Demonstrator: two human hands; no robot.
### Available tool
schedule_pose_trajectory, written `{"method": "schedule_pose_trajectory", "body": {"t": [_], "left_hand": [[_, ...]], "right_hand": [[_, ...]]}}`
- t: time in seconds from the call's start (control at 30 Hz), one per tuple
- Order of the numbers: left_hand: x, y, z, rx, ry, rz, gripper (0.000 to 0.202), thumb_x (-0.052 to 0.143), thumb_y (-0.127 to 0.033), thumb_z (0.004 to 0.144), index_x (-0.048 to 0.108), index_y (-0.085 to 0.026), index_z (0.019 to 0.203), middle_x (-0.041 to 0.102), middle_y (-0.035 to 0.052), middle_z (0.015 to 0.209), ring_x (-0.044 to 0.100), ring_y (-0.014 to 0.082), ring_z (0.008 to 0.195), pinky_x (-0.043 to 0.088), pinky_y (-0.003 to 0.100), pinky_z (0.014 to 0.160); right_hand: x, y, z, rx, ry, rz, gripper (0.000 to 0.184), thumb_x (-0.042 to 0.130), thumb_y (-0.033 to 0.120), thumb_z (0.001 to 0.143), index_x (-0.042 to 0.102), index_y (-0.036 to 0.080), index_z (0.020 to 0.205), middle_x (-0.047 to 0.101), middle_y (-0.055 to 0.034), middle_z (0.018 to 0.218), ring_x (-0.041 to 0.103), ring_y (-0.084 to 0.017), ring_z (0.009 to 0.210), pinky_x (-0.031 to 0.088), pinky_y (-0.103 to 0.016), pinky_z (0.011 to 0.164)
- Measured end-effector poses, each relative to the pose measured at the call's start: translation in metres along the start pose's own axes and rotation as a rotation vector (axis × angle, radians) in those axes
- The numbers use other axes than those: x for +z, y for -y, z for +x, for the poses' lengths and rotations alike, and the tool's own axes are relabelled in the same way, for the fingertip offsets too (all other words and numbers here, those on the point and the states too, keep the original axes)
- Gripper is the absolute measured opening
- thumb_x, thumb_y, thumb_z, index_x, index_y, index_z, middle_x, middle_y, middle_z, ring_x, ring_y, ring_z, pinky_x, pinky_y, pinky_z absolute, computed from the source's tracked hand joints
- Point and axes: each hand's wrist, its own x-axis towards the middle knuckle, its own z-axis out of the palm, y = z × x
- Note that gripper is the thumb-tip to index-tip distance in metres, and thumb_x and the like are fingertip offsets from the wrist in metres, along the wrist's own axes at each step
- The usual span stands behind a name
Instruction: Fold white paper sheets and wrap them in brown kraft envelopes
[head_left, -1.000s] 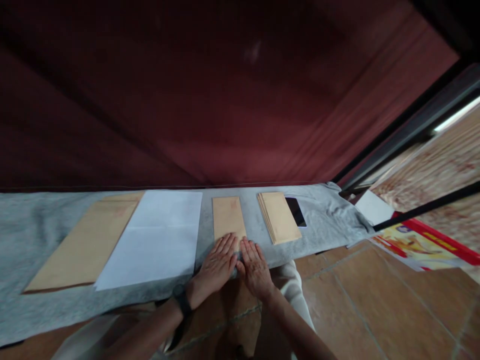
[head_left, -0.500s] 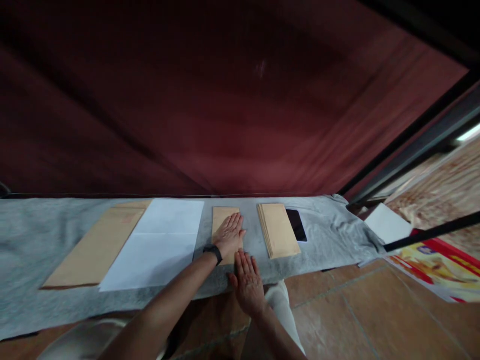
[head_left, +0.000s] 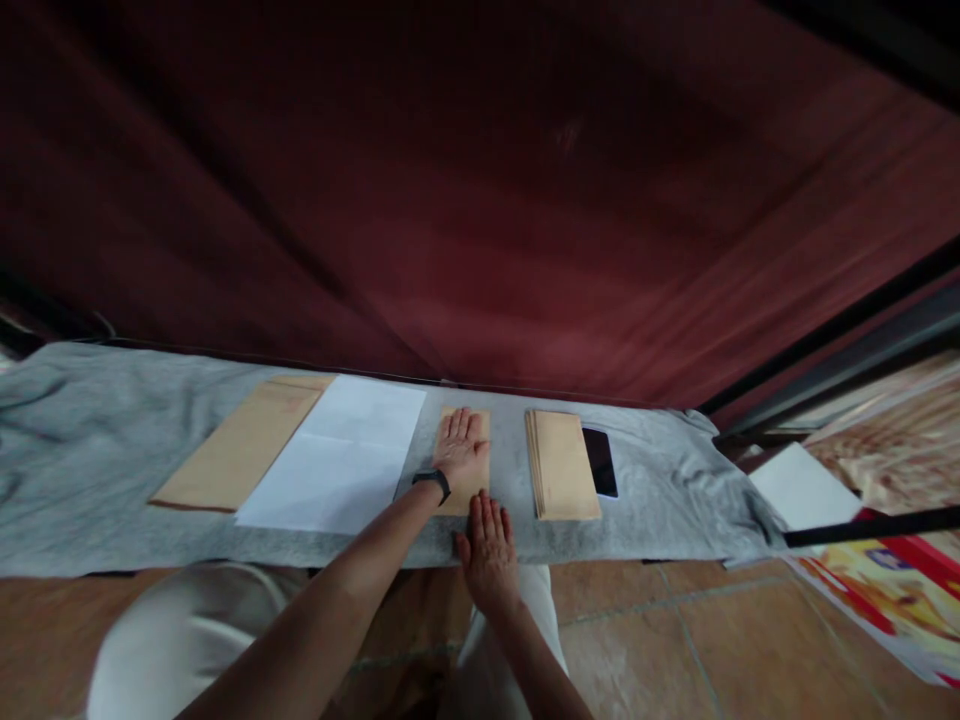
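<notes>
My left hand (head_left: 460, 445) lies flat, fingers stretched out, on a small brown paper envelope (head_left: 455, 500) and covers much of it. A dark band circles that wrist. Just nearer to me, my right hand (head_left: 489, 550) is also flat and open, its fingertips at the envelope's near right corner. To the right sits a fanned stack of similar brown envelopes (head_left: 568, 467). Left of my hands are white paper sheets (head_left: 341, 460) with a crease across them, partly beside or over a larger brown envelope (head_left: 240, 450).
A grey cloth (head_left: 675, 490) covers the long narrow surface. A dark-screened phone (head_left: 601, 462) lies partly beside the envelope stack. Behind rises a dark red fabric wall (head_left: 480, 250). At the right are a black bar (head_left: 877, 525), a white box-like object (head_left: 806, 487) and colourful printed packaging (head_left: 892, 590).
The view has tilted and shifted, so the surface appears at another slant. My left hand has slid slightly over the envelope; both hands stay flat.
</notes>
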Motion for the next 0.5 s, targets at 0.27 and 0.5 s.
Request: {"method": "schedule_pose_trajectory", "body": {"t": [0.27, 0.5], "left_hand": [[-0.003, 0.009, -0.024, -0.002, -0.015, 0.001, 0.068, 0.037, -0.045, 0.099, 0.032, -0.009, 0.156, 0.029, 0.0193, 0.164, 0.021, 0.0321, 0.155, 0.015, 0.056, 0.124], [-0.007, 0.016, -0.053, 0.013, -0.013, 0.013, 0.067, 0.033, -0.046, 0.101, 0.035, -0.005, 0.153, 0.031, 0.0234, 0.162, 0.024, 0.0307, 0.154, 0.02, 0.052, 0.124]], "right_hand": [[0.003, 0.003, -0.001, 0.03, -0.018, 0.008, 0.061, 0.04, 0.038, 0.106, 0.027, 0.013, 0.16, 0.045, -0.0168, 0.156, 0.044, -0.029, 0.144, 0.035, -0.05, 0.117], [0.005, -0.001, -0.003, 0.004, 0.014, -0.002, 0.06, 0.04, 0.036, 0.106, 0.029, 0.01, 0.159, 0.044, -0.0197, 0.156, 0.041, -0.029, 0.146, 0.033, -0.05, 0.118]]}}
